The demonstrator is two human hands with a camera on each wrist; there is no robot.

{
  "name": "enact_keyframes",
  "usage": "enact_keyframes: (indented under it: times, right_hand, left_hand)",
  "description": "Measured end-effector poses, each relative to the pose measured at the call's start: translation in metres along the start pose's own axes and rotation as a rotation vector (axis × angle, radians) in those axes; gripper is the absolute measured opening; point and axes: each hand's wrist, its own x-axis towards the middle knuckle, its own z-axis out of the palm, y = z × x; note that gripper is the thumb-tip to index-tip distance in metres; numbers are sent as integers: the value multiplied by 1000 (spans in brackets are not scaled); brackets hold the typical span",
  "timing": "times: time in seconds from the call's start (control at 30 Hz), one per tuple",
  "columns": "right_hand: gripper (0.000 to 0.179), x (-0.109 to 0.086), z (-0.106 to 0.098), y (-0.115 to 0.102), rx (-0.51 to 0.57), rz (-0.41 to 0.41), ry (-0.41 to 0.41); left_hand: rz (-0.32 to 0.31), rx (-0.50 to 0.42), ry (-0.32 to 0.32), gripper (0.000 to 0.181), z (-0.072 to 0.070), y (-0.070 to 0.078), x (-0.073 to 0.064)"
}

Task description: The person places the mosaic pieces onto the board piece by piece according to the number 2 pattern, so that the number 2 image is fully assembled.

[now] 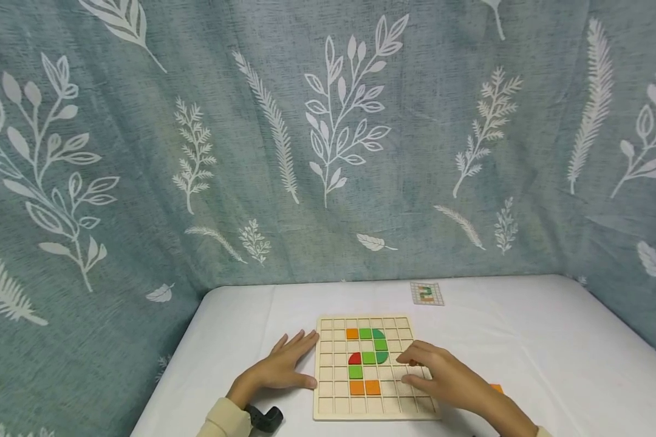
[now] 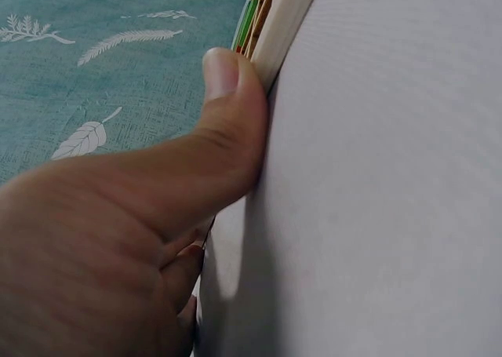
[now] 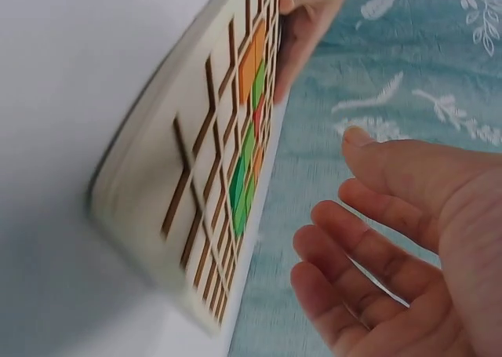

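A pale wooden grid board [image 1: 333, 408] lies on the white table. Set into its squares are green square tiles [image 1: 369, 358], orange square tiles [image 1: 357, 387], a red rounded tile [image 1: 355, 359] and darker green rounded tiles [image 1: 381, 357]. My left hand [image 1: 284, 367] lies spread at the board's left side, its thumb [image 2: 235, 98] touching the edge. Over the board's right part hovers my right hand [image 1: 440, 373], fingers loosely bent and apart from the thumb. In the right wrist view nothing shows between the right hand's fingers [image 3: 337, 247].
A small card [image 1: 427, 294] with a gridded coloured pattern lies behind the board. Partly hidden by the right forearm is an orange piece [image 1: 497, 388]. A black device [image 1: 266, 419] sits at the left wrist. A leaf-patterned curtain [image 1: 328, 152] hangs behind the table.
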Motion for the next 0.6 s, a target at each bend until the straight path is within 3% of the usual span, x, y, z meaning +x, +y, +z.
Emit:
enact_keyframes:
  times: [0.33,0.6]
  right_hand:
    - [25,-41,-28,26,-60,54,113]
    - [28,-72,-48,49,-43,198,79]
  left_hand:
    - [-15,22,6,106,-4,-2,-2]
    - [-9,1,-10,105,0,-2,1]
